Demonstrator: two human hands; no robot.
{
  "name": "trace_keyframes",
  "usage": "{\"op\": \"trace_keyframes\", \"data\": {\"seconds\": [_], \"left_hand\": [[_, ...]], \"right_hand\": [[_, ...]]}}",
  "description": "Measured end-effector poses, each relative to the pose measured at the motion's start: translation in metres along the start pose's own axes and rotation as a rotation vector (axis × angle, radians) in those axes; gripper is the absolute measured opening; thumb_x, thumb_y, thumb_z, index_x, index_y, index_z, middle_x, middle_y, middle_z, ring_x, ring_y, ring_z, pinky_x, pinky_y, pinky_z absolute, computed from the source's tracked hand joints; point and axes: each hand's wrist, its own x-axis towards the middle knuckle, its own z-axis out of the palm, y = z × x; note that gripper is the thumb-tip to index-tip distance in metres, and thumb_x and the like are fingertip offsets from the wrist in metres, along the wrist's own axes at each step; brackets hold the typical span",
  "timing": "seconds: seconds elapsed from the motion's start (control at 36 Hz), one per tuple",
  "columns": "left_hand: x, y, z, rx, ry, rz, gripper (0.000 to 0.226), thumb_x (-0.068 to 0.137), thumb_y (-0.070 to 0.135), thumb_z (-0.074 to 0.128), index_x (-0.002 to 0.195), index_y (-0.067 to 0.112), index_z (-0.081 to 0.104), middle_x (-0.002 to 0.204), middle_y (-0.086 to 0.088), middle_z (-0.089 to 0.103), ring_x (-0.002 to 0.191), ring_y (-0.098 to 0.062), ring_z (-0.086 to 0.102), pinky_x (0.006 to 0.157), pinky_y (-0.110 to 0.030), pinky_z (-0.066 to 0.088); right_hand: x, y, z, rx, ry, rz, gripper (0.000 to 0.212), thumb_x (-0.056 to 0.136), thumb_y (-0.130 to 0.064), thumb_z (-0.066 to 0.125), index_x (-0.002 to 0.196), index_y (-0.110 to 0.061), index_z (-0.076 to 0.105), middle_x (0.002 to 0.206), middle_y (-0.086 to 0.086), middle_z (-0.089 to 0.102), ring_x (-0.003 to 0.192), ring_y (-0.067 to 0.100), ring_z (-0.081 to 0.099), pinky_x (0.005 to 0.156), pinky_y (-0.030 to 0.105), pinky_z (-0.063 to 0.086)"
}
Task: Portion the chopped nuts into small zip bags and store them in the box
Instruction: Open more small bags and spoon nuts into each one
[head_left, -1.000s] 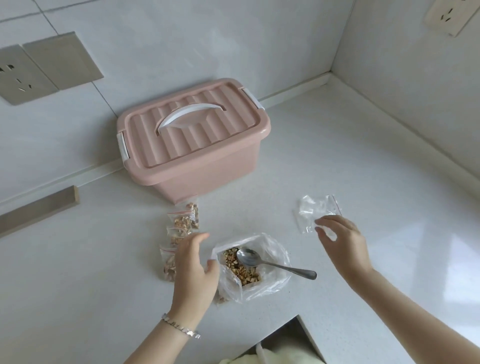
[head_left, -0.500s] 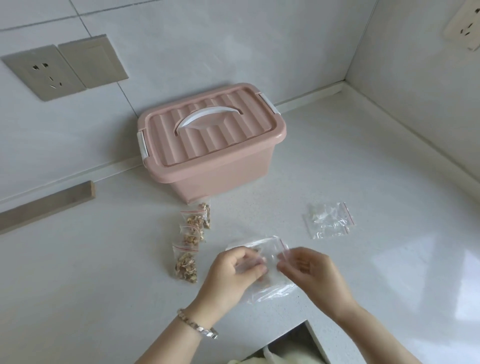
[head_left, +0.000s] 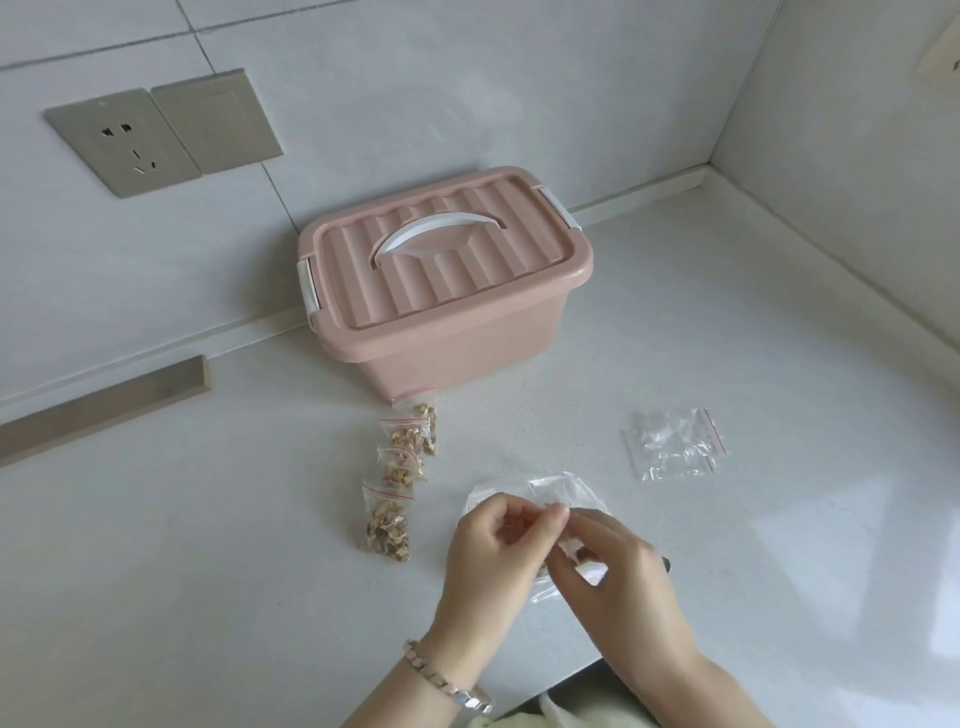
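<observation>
Left hand (head_left: 493, 551) and right hand (head_left: 618, 582) both pinch the zip bag (head_left: 548, 501) — rub its lips apart, then keep one edge gripped so it stays wide.

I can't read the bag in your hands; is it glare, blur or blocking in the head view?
Head view: mainly blocking, the left hand and right hand cover much of the clear plastic zip bag they pinch; slight softness, no heavy blur; bright glare sits on the white countertop at right.

pink box (head_left: 457, 343): lidded | filled zip bags (head_left: 397, 467): row touching its front | empty bags (head_left: 675, 444): right
</observation>
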Motion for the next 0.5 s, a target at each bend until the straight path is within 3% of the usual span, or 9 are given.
{"op": "trace_keyframes", "data": {"seconds": [0.11, 0.22, 0.36, 0.5], "left_hand": [[0.000, 0.002, -0.004, -0.072, -0.058, -0.024, 0.024, 0.072, 0.032, 0.076, 0.076, 0.010, 0.069, 0.072, -0.007, 0.071, 0.071, -0.021, 0.068, 0.071, -0.034, 0.057], [-0.001, 0.004, -0.009, -0.144, -0.122, -0.074, 0.032, 0.065, 0.030, 0.069, 0.082, 0.003, 0.069, 0.074, -0.009, 0.071, 0.072, -0.018, 0.068, 0.069, -0.030, 0.057], [-0.002, 0.002, -0.009, -0.166, -0.133, -0.095, 0.027, 0.063, 0.028, 0.070, 0.079, 0.006, 0.070, 0.079, -0.015, 0.070, 0.075, -0.021, 0.068, 0.066, -0.029, 0.057], [-0.002, 0.002, -0.008, -0.163, -0.147, -0.097, 0.028, 0.062, 0.029, 0.071, 0.079, 0.007, 0.070, 0.078, -0.012, 0.070, 0.075, -0.020, 0.067, 0.067, -0.030, 0.057]], "right_hand": [[-0.001, -0.004, -0.007, 0.114, -0.022, 0.020, 0.025, 0.087, -0.012, 0.061, 0.095, -0.035, 0.070, 0.090, -0.021, 0.067, 0.083, 0.002, 0.065, 0.072, 0.014, 0.049], [-0.003, -0.007, -0.013, 0.200, -0.049, 0.039, 0.034, 0.089, -0.011, 0.057, 0.095, -0.043, 0.067, 0.092, -0.024, 0.068, 0.090, -0.001, 0.063, 0.076, 0.011, 0.048], [-0.006, -0.008, -0.015, 0.203, -0.050, 0.038, 0.041, 0.089, -0.012, 0.056, 0.092, -0.051, 0.067, 0.091, -0.025, 0.068, 0.092, -0.001, 0.063, 0.075, 0.010, 0.047], [-0.007, -0.009, -0.018, 0.222, -0.055, 0.045, 0.043, 0.089, -0.012, 0.057, 0.095, -0.053, 0.065, 0.091, -0.023, 0.068, 0.091, 0.000, 0.063, 0.077, 0.015, 0.049]]}}
